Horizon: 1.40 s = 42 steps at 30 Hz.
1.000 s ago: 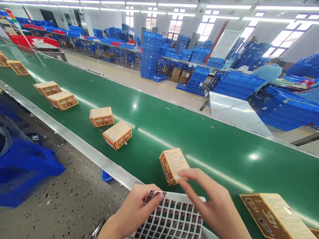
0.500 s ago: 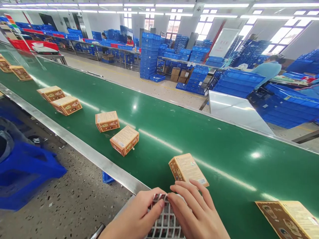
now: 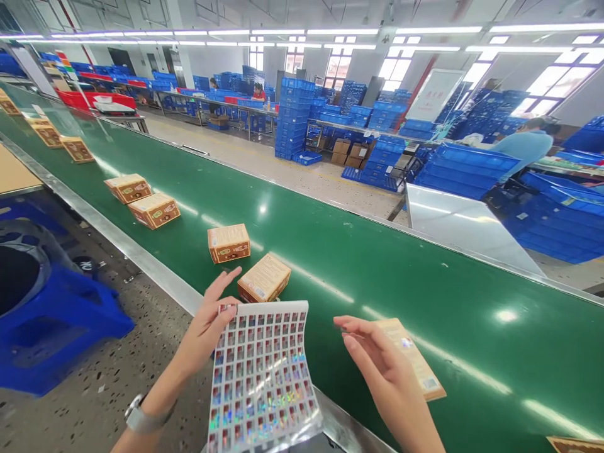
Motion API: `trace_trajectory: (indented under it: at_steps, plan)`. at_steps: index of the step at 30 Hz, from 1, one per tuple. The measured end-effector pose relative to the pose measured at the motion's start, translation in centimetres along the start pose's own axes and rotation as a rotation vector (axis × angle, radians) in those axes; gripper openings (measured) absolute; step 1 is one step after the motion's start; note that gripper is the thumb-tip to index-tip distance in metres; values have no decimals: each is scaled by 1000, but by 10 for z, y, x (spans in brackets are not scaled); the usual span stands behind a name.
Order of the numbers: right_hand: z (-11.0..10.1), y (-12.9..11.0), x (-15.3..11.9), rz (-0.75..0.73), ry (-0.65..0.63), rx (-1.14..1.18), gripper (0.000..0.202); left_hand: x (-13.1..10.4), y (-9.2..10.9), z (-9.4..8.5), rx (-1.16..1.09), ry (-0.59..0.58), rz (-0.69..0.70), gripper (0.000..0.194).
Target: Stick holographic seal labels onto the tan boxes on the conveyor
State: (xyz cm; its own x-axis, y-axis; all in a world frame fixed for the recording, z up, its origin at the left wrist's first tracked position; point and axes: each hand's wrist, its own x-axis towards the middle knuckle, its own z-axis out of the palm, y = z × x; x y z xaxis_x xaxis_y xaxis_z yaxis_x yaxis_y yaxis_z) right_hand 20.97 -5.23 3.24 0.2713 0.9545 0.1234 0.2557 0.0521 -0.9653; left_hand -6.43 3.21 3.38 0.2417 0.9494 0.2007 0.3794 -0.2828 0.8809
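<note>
While your left hand (image 3: 205, 328) pinches the top left corner of the sticker sheet (image 3: 264, 371) between thumb and forefinger, its other fingers spread, the sheet hangs between your hands, its rows of small shiny squares too fine to read. Your right hand (image 3: 389, 374) is half open, holding nothing, and partly hides a tan carton (image 3: 419, 362) behind it.

Just beyond your left hand, a printed carton (image 3: 265, 277) with a barcode and a brown-sided carton (image 3: 229, 244) sit on the green belt (image 3: 340, 258); their print is illegible. Farther ahead, past the belt, are stacked blue crates (image 3: 295, 119) and a whiteboard (image 3: 434, 95) with unreadable red writing.
</note>
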Motion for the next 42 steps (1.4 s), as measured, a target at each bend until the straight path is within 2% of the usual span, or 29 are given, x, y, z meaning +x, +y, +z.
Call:
trace_trajectory:
  at_steps: [3, 9, 14, 18, 24, 29, 31, 34, 39, 42]
  plan:
    - [13, 2, 22, 80, -14, 135, 43, -5, -6, 7, -77, -166, -11, 36]
    - [45, 2, 64, 200, -25, 276, 53, -33, 8, 46, -66, -318, 80, 34]
    - [57, 5, 82, 208, -94, 246, 52, -37, 18, 58, -19, -411, 70, 33]
    - [51, 6, 86, 212, -161, 234, 52, -36, 22, 60, -28, -461, 67, 32]
    - [39, 6, 81, 161, -142, 116, 49, -40, 31, 68, -47, -513, 63, 25]
    - [34, 6, 72, 31, -52, -94, 36, -40, 34, 75, -44, -567, 74, 23]
    - [32, 4, 71, 27, 6, -159, 33, -41, 32, 79, -39, -586, 85, 23]
    - [28, 3, 76, 73, 79, -203, 40, -42, 29, 84, -34, -605, 94, 24]
    - [6, 1, 77, 51, 123, -280, 34, -47, 24, 83, -143, -541, 122, 24]
    - [-7, -10, 51, -93, 125, -367, 28, -50, 25, 79, -182, -472, -15, 39]
